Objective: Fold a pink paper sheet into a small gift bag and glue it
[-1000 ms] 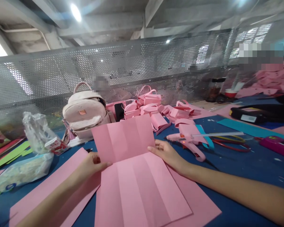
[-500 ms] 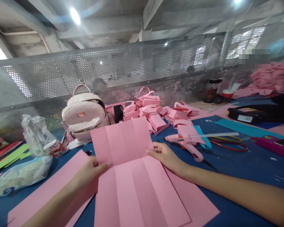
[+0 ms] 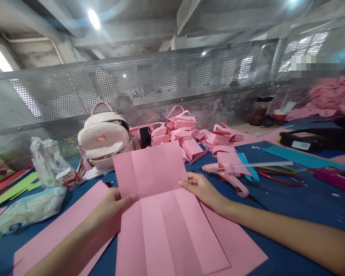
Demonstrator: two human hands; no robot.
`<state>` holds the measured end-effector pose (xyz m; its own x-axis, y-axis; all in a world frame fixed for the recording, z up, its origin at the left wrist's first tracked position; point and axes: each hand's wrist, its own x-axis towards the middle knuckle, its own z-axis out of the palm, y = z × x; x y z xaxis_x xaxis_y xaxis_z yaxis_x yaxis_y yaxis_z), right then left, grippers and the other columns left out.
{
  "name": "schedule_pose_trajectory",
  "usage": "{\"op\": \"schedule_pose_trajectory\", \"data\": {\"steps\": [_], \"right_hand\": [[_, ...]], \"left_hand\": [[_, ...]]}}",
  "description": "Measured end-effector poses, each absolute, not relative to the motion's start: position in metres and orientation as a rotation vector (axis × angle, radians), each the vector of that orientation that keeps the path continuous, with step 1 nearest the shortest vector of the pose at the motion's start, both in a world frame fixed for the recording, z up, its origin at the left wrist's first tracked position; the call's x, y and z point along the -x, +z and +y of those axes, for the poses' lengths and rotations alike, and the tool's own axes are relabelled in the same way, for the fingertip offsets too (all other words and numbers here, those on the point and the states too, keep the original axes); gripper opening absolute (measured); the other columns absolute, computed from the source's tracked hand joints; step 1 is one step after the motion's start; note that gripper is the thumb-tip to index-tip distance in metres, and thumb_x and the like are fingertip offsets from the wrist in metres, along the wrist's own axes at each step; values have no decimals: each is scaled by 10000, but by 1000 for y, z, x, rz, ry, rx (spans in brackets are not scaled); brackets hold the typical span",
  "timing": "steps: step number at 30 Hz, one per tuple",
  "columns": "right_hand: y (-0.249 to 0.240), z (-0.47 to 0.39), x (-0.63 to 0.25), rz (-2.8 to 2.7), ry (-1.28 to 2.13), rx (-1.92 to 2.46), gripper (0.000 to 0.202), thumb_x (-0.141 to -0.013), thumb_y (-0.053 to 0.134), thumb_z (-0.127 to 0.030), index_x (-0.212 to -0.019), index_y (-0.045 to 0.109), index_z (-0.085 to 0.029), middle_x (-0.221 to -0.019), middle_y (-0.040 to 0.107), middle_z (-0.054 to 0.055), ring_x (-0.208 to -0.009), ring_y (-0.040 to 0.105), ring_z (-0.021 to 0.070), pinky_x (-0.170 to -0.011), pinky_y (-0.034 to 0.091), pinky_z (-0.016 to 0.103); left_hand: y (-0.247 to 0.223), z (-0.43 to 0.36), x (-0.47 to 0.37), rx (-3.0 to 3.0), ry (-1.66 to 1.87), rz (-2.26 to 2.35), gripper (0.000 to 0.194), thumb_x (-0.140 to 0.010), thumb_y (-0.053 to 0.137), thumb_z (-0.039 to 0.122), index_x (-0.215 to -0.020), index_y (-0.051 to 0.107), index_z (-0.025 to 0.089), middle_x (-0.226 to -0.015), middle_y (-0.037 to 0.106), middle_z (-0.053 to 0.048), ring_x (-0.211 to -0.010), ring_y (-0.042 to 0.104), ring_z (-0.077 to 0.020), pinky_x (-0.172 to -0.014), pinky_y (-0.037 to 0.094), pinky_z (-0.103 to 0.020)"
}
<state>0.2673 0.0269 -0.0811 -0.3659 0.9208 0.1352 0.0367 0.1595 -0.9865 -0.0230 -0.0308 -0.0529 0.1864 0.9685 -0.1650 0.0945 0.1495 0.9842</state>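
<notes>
A creased pink paper sheet (image 3: 152, 172) is held up between my hands, its upper part tilted up along a cross fold. My left hand (image 3: 113, 203) pinches its left edge near that fold, thumb on top. On the right edge, my right hand (image 3: 199, 188) grips it between thumb and fingers. The lower part, with lengthwise creases, comes down toward me over another pink sheet (image 3: 244, 249). Under my left forearm lies a further pink sheet (image 3: 57, 234). A pink glue gun (image 3: 225, 172) rests to the right of my right hand.
Behind the sheet are a pale backpack (image 3: 105, 134), a dark phone (image 3: 145, 137) and piled pink paper pieces (image 3: 184, 130). Plastic bags (image 3: 31, 209) and green paper lie left. Teal strips (image 3: 301, 156), red-handled pliers (image 3: 284, 178) and a purple object (image 3: 336, 178) are right. A perforated metal screen stands behind.
The view has shifted slightly, so most things sit a little farther right. Both hands keep their hold on the sheet, which has barely moved.
</notes>
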Motion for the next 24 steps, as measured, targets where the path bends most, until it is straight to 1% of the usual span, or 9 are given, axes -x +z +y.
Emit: {"op": "schedule_pose_trajectory", "data": {"steps": [3, 6, 8, 9, 11, 14, 17, 20, 24], "right_hand": [[-81, 27, -267, -1592, 1326, 935, 405, -775, 726, -541, -918, 668, -167, -937, 753, 81, -892, 710, 279, -822, 542, 412], [-81, 28, -267, -1586, 1329, 924, 420, -775, 723, -546, -944, 671, -165, -941, 752, 83, -885, 712, 278, -826, 546, 417], [-80, 27, -267, -1581, 1323, 923, 419, -776, 721, -553, -943, 678, -171, -933, 750, 78, -882, 709, 278, -822, 550, 417], [-80, 27, -267, -1578, 1318, 923, 417, -778, 719, -557, -941, 683, -174, -930, 749, 75, -884, 706, 278, -822, 551, 416], [-79, 26, -267, -1575, 1311, 922, 417, -788, 706, -565, -945, 690, -179, -923, 746, 72, -882, 700, 276, -823, 550, 415], [-78, 24, -267, -1580, 1316, 915, 421, -808, 685, -563, -980, 689, -179, -925, 742, 70, -863, 694, 266, -813, 547, 409], [-77, 23, -267, -1591, 1323, 909, 426, -819, 675, -560, -1006, 681, -177, -928, 737, 68, -845, 688, 255, -789, 543, 392], [-77, 24, -268, -1602, 1317, 909, 418, -828, 668, -549, -1008, 671, -172, -902, 732, 63, -822, 683, 248, -758, 537, 375], [-77, 25, -268, -1613, 1275, 901, 383, -846, 656, -517, -1029, 664, -181, -943, 732, 58, -882, 680, 249, -828, 524, 384]], "left_hand": [[-57, -27, 27, -1254, 893, 1173, 460, -670, 853, 473, -951, 779, 116, -1040, 776, -154, -1013, 713, -364, -890, 555, -440], [-62, -24, 28, -1267, 884, 1150, 528, -615, 897, 419, -1031, 765, 121, -1066, 771, -151, -1054, 699, -376, -906, 553, -454], [-64, -23, 28, -1263, 882, 1140, 559, -607, 904, 405, -1068, 756, 126, -1080, 768, -147, -1068, 694, -372, -920, 548, -454], [-64, -23, 28, -1258, 883, 1141, 560, -609, 904, 398, -1075, 754, 128, -1080, 769, -145, -1069, 694, -369, -925, 546, -452], [-64, -23, 29, -1241, 884, 1153, 517, -606, 908, 383, -1027, 766, 118, -1051, 775, -149, -1035, 707, -369, -912, 549, -449], [-64, -24, 30, -1194, 887, 1143, 464, -617, 901, 397, -958, 776, 107, -1002, 783, -155, -968, 728, -362, -887, 557, -447], [-64, -26, 28, -1139, 890, 1090, 479, -630, 896, 417, -987, 774, 122, -1006, 783, -152, -955, 736, -338, -905, 552, -433], [-63, -28, 26, -1099, 895, 1059, 501, -656, 876, 460, -1007, 770, 119, -1019, 778, -164, -950, 738, -336, -897, 555, -434], [-62, -29, 26, -1095, 911, 1064, 485, -695, 839, 493, -978, 766, 106, -999, 779, -167, -955, 735, -348, -888, 557, -445]]}}
